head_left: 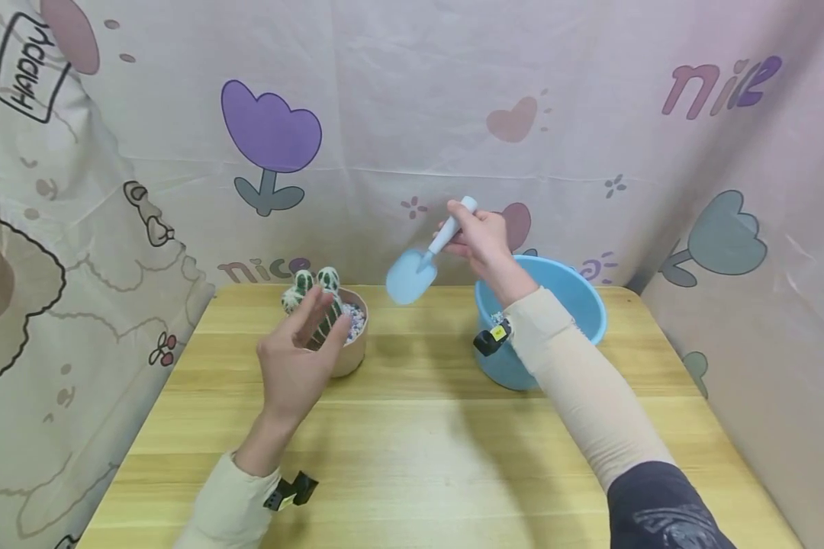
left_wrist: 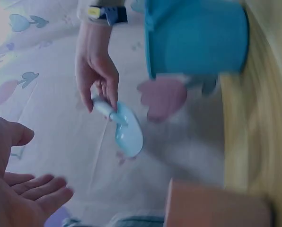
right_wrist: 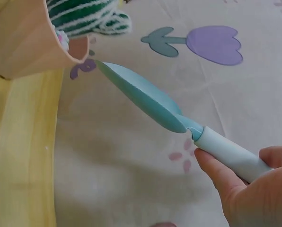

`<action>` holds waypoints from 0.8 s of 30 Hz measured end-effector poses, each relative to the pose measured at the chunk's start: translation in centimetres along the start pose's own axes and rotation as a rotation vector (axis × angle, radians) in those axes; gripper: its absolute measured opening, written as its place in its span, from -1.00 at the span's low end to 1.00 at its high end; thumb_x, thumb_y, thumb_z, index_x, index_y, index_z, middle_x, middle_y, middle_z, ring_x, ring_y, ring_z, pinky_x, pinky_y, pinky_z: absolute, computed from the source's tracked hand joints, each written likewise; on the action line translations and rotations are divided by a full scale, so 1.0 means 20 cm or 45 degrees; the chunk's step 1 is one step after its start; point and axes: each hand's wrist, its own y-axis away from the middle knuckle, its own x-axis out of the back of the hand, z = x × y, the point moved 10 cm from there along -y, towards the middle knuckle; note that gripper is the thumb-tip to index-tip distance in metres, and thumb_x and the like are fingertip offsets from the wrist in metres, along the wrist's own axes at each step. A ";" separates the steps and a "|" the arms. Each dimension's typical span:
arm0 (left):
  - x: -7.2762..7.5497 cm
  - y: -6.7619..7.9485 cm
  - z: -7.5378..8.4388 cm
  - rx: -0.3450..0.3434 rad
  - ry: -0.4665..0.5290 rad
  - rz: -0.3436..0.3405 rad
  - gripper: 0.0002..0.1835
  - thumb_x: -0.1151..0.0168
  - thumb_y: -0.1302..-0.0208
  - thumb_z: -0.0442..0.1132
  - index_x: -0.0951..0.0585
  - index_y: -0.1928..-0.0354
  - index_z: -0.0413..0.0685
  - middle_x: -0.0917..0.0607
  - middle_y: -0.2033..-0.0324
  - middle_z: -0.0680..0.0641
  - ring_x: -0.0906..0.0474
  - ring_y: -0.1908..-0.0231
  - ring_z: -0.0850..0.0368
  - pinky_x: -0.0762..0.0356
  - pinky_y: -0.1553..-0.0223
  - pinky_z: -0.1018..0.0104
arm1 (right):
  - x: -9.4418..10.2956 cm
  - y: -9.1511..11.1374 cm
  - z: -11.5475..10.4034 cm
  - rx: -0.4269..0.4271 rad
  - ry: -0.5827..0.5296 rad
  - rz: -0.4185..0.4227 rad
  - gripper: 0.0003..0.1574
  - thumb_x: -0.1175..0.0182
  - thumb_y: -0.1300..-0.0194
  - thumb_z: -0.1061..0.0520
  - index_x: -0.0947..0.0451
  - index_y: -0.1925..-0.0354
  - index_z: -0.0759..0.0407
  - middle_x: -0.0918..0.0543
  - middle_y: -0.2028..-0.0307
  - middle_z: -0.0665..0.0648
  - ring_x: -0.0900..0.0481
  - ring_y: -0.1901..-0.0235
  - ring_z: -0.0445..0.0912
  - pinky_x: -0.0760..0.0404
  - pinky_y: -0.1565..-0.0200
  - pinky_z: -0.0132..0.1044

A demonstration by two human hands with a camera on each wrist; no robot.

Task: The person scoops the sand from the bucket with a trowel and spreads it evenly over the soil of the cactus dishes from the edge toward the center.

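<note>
My right hand [head_left: 481,238] grips the white handle of a small light-blue trowel [head_left: 410,276], held in the air between a pot and a bucket. The trowel's blade [right_wrist: 141,97] looks bare in the right wrist view and points toward the pot. A knitted green-and-white cactus [head_left: 328,280] stands in the peach pot [head_left: 350,358], with pale granules [head_left: 354,323] around it. Just in front of the cactus is my left hand [head_left: 298,358], partly covering it. In the left wrist view, that hand's fingers [left_wrist: 41,187] and thumb are apart, holding nothing.
A blue bucket [head_left: 511,374] stands at the right on the wooden table [head_left: 412,457], partly hidden by my right forearm. Some granules show inside it. Patterned cloth [head_left: 398,99] hangs behind the table and along both sides.
</note>
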 end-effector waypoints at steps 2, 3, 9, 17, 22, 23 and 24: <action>-0.06 0.00 -0.06 0.152 0.111 -0.079 -0.48 -0.48 -0.32 -0.33 -0.63 -0.31 -0.22 -0.77 -0.12 -0.29 -0.78 -0.08 0.14 -0.72 -0.06 0.51 | 0.05 0.00 -0.02 0.013 0.010 0.014 -0.67 -0.32 -0.50 0.03 -0.62 0.10 0.32 -0.78 0.42 0.19 -0.85 0.33 0.04 -0.88 0.15 -0.13; -0.10 0.00 -0.09 0.224 0.150 -0.114 -0.51 -0.47 -0.34 -0.30 -0.65 -0.29 -0.22 -0.79 -0.09 -0.27 -0.79 -0.03 0.21 -0.72 -0.09 0.49 | 0.07 0.00 -0.04 0.017 0.008 0.020 -0.68 -0.31 -0.50 0.03 -0.61 0.10 0.31 -0.78 0.41 0.20 -0.85 0.33 0.04 -0.88 0.14 -0.13; -0.24 0.01 -0.22 0.477 0.177 -0.268 -0.62 -0.44 -0.40 -0.19 -0.72 -0.18 -0.18 -0.81 0.01 -0.24 -0.79 0.11 0.29 -0.79 0.04 0.47 | 0.19 0.00 -0.09 0.013 0.009 0.048 -0.70 -0.30 -0.51 0.03 -0.59 0.15 0.28 -0.79 0.44 0.17 -0.85 0.38 -0.03 -0.88 0.10 -0.16; -0.47 0.07 -0.37 0.693 0.326 -0.417 -0.62 -0.40 -0.41 -0.29 -0.68 -0.20 -0.28 -0.81 0.02 -0.32 -0.83 0.13 0.11 -0.82 -0.01 0.31 | 0.40 0.01 -0.23 0.106 0.044 0.091 -0.70 -0.23 -0.56 -0.01 -0.53 0.09 0.22 -0.78 0.41 0.10 -0.86 0.35 -0.07 -0.88 0.21 -0.25; -0.62 0.13 -0.41 0.855 0.517 -0.578 -0.54 -0.31 -0.47 -0.31 -0.57 -0.31 -0.39 -0.71 -0.18 -0.39 -0.79 -0.07 -0.05 -0.71 -0.26 0.10 | 0.52 0.04 -0.29 0.115 0.129 0.116 -0.67 -0.22 -0.57 -0.07 -0.53 0.06 0.18 -0.79 0.37 0.03 -0.86 0.26 -0.12 -0.84 0.06 -0.24; -0.65 0.14 -0.41 0.893 0.558 -0.607 -0.53 -0.29 -0.49 -0.31 -0.55 -0.34 -0.40 -0.69 -0.21 -0.39 -0.77 -0.11 -0.08 -0.68 -0.30 0.07 | 0.55 0.05 -0.30 0.116 0.129 0.118 -0.67 -0.22 -0.57 -0.07 -0.53 0.07 0.18 -0.79 0.38 0.02 -0.86 0.25 -0.12 -0.83 0.03 -0.21; -0.68 0.15 -0.41 0.930 0.599 -0.632 -0.52 -0.28 -0.49 -0.31 -0.53 -0.35 -0.41 -0.67 -0.23 -0.40 -0.75 -0.13 -0.11 -0.66 -0.32 0.06 | 0.57 0.06 -0.31 0.119 0.129 0.123 -0.66 -0.21 -0.57 -0.08 -0.53 0.07 0.19 -0.79 0.37 0.03 -0.86 0.25 -0.12 -0.81 0.00 -0.18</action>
